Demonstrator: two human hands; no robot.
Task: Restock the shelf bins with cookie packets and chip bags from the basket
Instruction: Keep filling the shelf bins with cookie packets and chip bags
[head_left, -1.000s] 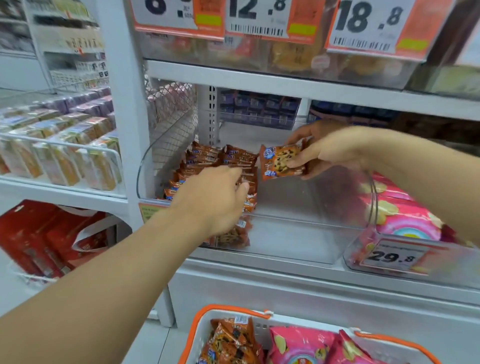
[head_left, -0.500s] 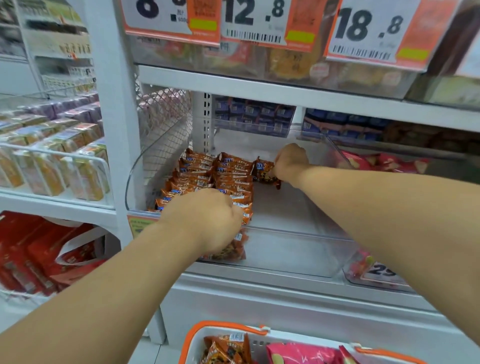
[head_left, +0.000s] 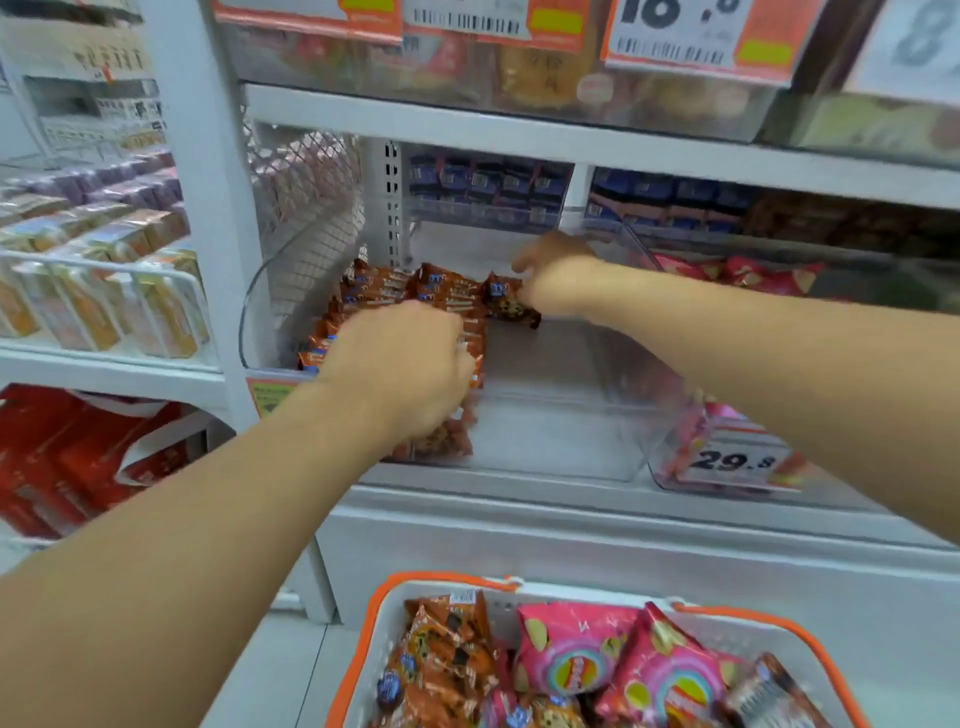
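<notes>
A clear shelf bin (head_left: 561, 441) holds rows of orange cookie packets (head_left: 395, 291) along its left side. My left hand (head_left: 405, 364) lies on the front of those rows, its fingers curled down over the packets. My right hand (head_left: 558, 280) reaches to the back of the bin and pinches one cookie packet (head_left: 506, 306), which stands beside the rows. Below, a white basket with an orange rim (head_left: 441, 582) holds more cookie packets (head_left: 447, 660) and pink chip bags (head_left: 571, 660).
To the right, a second clear bin with a 29.8 price tag (head_left: 732, 460) holds pink chip bags (head_left: 727, 270). Blue packets (head_left: 488, 182) line the back. A white upright post (head_left: 208, 208) and a mesh divider (head_left: 306, 208) bound the left side. A shelf (head_left: 519, 130) hangs overhead.
My right hand carried the cookie packet from mid-air to the back of the bin and set it down beside the rows. My left hand lowered onto the front packets.
</notes>
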